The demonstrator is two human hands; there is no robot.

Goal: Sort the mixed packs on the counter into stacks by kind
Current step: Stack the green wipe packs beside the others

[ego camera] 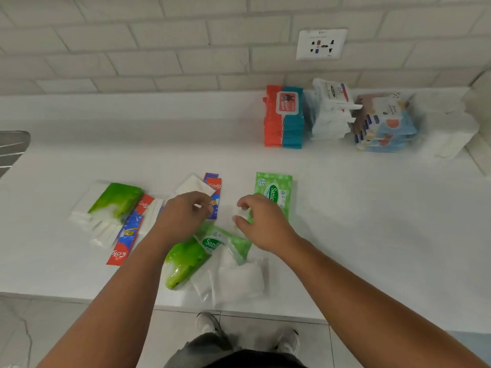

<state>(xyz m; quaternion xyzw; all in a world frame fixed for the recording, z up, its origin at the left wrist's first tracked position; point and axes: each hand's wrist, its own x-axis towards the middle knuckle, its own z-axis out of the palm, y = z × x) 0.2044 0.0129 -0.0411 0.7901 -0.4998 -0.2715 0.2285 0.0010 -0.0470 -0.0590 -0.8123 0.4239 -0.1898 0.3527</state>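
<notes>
Mixed packs lie on the white counter (pixel 372 235). A green-topped tissue pack (pixel 117 199) rests on white tissue packs (pixel 101 227) and a red-and-blue toothpaste box (pixel 127 232) at the left. My left hand (pixel 183 216) pinches the near edge of a white tissue pack (pixel 195 185), which lies on a second toothpaste box (pixel 214 187). My right hand (pixel 260 224) hovers curled over the near end of a green wipes pack (pixel 273 185). Below my hands lie another green wipes pack (pixel 223 241), a green-topped pack (pixel 183 261) and clear-wrapped white tissues (pixel 239 277).
Sorted stacks stand at the back right: red-and-teal wipes (pixel 284 120), white packs (pixel 330 112), blue-and-brown packs (pixel 382 126) and white napkins (pixel 451 136). A wall socket (pixel 321 43) sits above them. A metal sink edge (pixel 13 147) is at far left.
</notes>
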